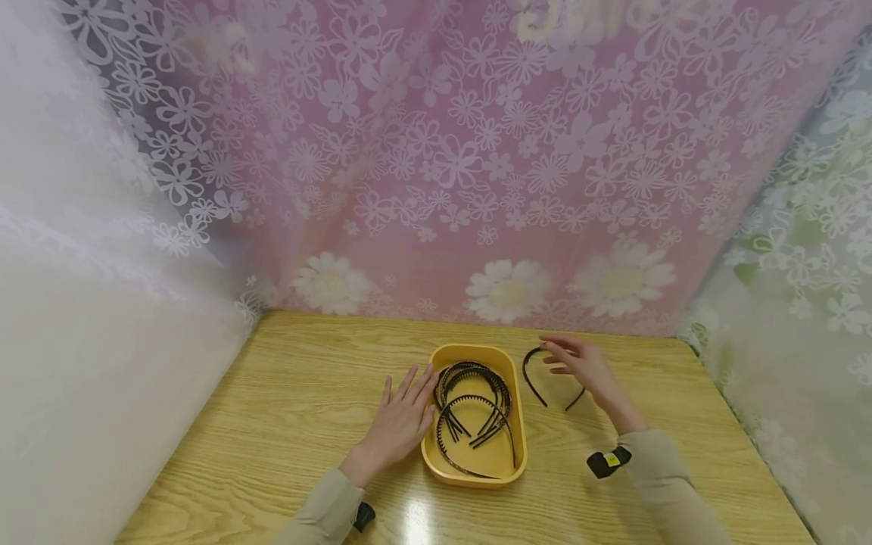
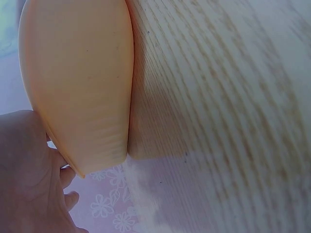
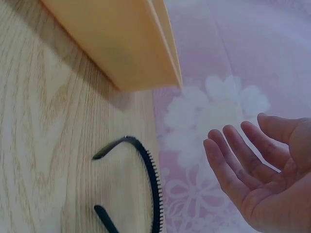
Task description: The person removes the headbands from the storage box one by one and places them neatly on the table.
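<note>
A yellow rectangular bin (image 1: 473, 478) stands on the table with several dark toothed headbands (image 1: 506, 393) lying in it. My left hand (image 1: 397, 424) rests on the bin's left rim; in the left wrist view its fingers lie along the edge of the bin's wall (image 2: 80, 87). To the right of the bin, a single black headband (image 1: 531, 382) lies on the table, its ends toward me. Above it hovers my right hand (image 1: 582, 367), fingers loosely spread. The right wrist view shows this hand (image 3: 262, 174) holding nothing, apart from the toothed headband (image 3: 154, 184).
The wood-grain table (image 1: 306, 393) carries the bin near its middle. Behind it hangs a pink flowered curtain (image 1: 422, 189). Pale sheets close off the left side (image 1: 102, 341) and the right side (image 1: 804, 363).
</note>
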Action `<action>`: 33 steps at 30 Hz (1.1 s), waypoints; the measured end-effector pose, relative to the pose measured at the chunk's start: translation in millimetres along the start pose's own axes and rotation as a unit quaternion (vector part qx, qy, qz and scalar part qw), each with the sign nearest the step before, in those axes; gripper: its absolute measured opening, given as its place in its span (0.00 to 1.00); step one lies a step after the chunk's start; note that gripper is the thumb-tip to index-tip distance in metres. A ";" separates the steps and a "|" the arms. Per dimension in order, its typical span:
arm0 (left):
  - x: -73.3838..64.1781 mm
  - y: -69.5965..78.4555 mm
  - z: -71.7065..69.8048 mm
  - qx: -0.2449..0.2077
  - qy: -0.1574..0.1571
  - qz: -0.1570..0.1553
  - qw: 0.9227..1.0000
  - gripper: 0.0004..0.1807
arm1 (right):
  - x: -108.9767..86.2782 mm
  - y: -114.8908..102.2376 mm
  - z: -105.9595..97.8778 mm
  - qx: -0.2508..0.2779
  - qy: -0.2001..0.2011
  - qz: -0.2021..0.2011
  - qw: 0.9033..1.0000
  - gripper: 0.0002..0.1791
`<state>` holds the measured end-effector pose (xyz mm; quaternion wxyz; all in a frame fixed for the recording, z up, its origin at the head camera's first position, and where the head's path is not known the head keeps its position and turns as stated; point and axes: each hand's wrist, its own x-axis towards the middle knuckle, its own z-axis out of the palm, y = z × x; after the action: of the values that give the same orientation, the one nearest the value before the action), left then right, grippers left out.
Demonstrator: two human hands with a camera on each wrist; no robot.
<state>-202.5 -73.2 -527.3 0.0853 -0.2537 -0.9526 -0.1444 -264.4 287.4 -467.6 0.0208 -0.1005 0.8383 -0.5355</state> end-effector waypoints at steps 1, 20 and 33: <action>0.0 0.1 -0.1 0.001 -0.001 0.000 1.000 0.30 | 0.4 -2.2 1.9 -0.001 -0.004 -0.002 1.000 0.25; -0.3 1.4 -2.4 -0.003 -0.004 -0.001 1.000 0.30 | 2.9 -36.4 46.7 -0.016 -0.074 -0.060 0.995 0.23; -0.5 1.1 -2.4 -0.007 -0.005 -0.002 1.000 0.31 | 6.1 -25.8 80.0 -0.071 -0.121 -0.046 0.989 0.22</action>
<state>-201.3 -73.3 -524.9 0.0783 -0.2531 -0.9525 -0.1504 -255.2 204.3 -477.9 0.0897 -0.2043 0.8598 -0.4593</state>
